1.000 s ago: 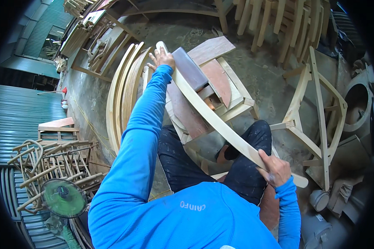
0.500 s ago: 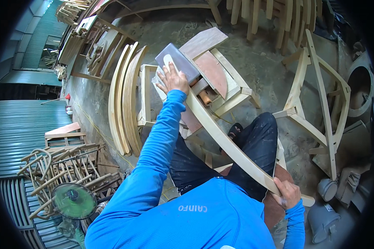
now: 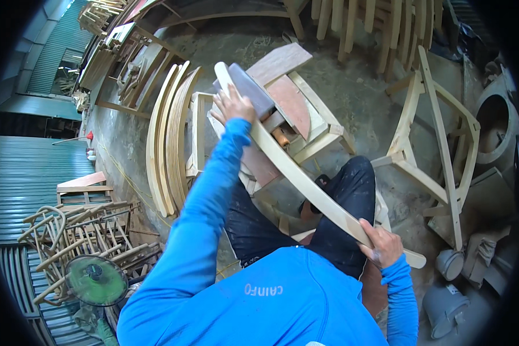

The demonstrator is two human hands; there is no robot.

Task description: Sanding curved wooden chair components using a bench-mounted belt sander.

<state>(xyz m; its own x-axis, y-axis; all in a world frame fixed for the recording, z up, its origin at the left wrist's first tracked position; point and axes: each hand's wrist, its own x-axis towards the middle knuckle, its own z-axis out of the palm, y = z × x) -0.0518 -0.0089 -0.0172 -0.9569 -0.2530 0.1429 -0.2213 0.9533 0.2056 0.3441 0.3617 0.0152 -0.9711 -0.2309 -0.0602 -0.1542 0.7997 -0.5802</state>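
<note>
A long, curved pale wooden slat (image 3: pixel 305 187) runs diagonally from the far middle, across my thigh, to the near right. My left hand (image 3: pixel 234 107) grips it close to its rounded far end, fingers laid over the wood. Around the slat near its other rounded end, my right hand (image 3: pixel 382 244) is closed. Against the slat's far part stands a grey block-like machine (image 3: pixel 251 92), set on a wooden stand (image 3: pixel 320 141) with loose boards. An orange cylindrical part (image 3: pixel 281 136) shows below the machine.
Several curved slats (image 3: pixel 167 138) stand left of the stand. A wooden frame (image 3: pixel 412 124) is on the right, near grey buckets (image 3: pixel 446 308). Chair frames (image 3: pixel 75 242) and a green fan (image 3: pixel 97 280) are at the near left. Stacked wooden parts (image 3: pixel 380 26) occupy the far right.
The slat's far end has shifted away and left, now projecting past the machine's edge. My right hand has moved left and farther away with the slat; my left hand's fingers have drawn closer together.
</note>
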